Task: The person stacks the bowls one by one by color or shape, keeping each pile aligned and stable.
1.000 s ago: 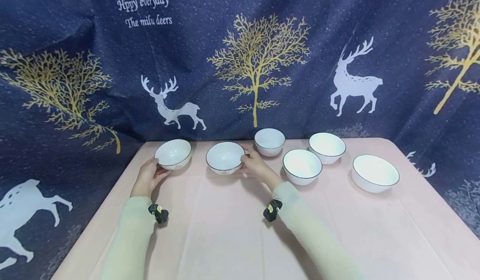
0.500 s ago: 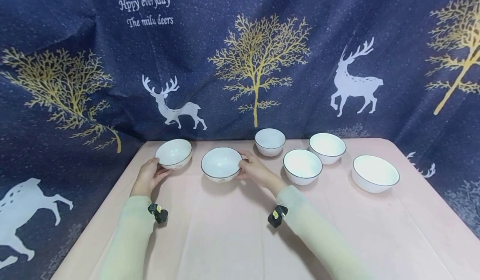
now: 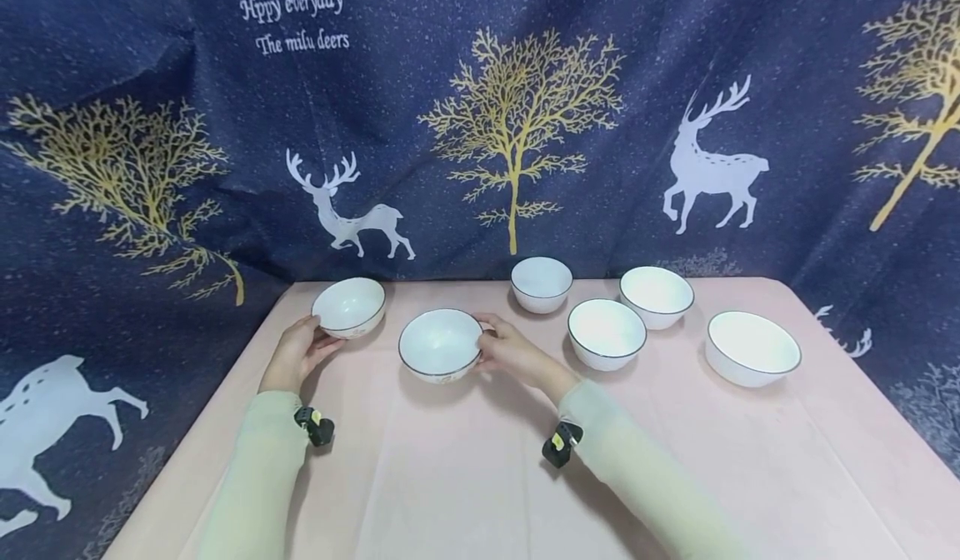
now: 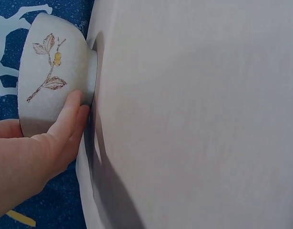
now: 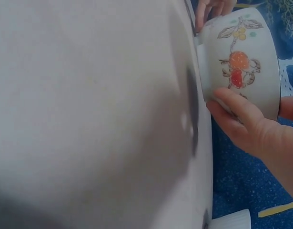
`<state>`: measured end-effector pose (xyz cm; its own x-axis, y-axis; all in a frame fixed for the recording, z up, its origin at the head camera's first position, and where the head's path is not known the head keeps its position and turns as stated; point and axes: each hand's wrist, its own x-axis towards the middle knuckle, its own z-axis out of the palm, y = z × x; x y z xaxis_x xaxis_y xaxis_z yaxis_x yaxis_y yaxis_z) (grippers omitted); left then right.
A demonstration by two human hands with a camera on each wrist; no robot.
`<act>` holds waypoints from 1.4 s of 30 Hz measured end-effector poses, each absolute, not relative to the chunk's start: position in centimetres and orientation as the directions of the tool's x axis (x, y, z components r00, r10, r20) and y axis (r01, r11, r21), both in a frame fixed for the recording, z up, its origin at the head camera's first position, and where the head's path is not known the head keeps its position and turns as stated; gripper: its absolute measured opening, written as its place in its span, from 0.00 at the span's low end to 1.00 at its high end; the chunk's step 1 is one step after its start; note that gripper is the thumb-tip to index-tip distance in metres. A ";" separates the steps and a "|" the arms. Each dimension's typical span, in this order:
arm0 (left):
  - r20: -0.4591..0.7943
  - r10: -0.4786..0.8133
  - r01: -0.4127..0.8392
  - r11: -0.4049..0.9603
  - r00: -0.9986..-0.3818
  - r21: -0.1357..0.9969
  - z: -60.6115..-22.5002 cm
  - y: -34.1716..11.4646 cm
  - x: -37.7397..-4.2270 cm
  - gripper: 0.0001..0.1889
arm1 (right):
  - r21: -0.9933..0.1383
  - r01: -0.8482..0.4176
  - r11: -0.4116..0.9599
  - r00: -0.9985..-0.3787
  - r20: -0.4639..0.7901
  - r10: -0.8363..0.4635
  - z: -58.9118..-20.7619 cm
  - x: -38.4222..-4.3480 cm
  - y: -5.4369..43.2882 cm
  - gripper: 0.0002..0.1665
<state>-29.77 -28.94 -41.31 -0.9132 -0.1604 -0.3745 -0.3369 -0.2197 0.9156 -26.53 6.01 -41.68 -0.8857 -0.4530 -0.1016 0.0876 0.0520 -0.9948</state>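
Observation:
At the table's far left, my left hand [image 3: 298, 352] grips the near-left side of a white bowl [image 3: 349, 303] with a dark rim. The left wrist view shows a brown leafy sprig with a yellow fruit on this bowl's outside [image 4: 51, 67], with fingers low on its wall and the thumb at the rim. To its right, my right hand [image 3: 521, 360] pinches a second white bowl [image 3: 441, 342] by its right side, thumb at the rim and fingers underneath. Orange and red fruit decorate that bowl's wall [image 5: 239, 64]. Whether its foot touches the table is hard to tell.
Several more white bowls stand to the right: one at the back [image 3: 541, 285], one nearer [image 3: 606, 333], another behind it [image 3: 656, 296], and a wider one at far right [image 3: 752, 347]. A pink cloth covers the table [image 3: 450, 477]. A dark blue printed curtain [image 3: 450, 127] hangs behind.
My right hand has brought the second bowl nearer to me and slightly left, away from the back edge. The left hand and its bowl have stayed in place.

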 end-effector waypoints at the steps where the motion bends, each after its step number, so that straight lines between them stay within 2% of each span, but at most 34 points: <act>1: -0.375 -0.158 -0.337 -0.222 -0.914 0.915 -41.3 -29.0 -29.8 0.29 | -0.995 0.088 0.055 -0.883 -0.103 -0.458 -41.7 -26.5 6.0 0.37; 20: -0.390 -0.152 -0.353 -0.222 -0.908 0.909 -41.1 -29.1 -29.8 0.29 | -0.988 0.090 0.128 -0.854 -0.142 -0.501 -41.9 -25.8 7.2 0.35; 42: -0.374 -0.118 -0.331 -0.279 -0.920 0.901 -41.0 -29.3 -29.5 0.29 | -0.986 0.154 0.068 -0.839 -0.167 -0.518 -42.5 -25.6 8.1 0.36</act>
<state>-29.55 -29.26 -40.95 -0.9199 -0.1177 -0.3742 -0.3309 -0.2792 0.9014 -25.58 8.05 -42.49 -0.8390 -0.5179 -0.1670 0.1540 0.0684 -0.9857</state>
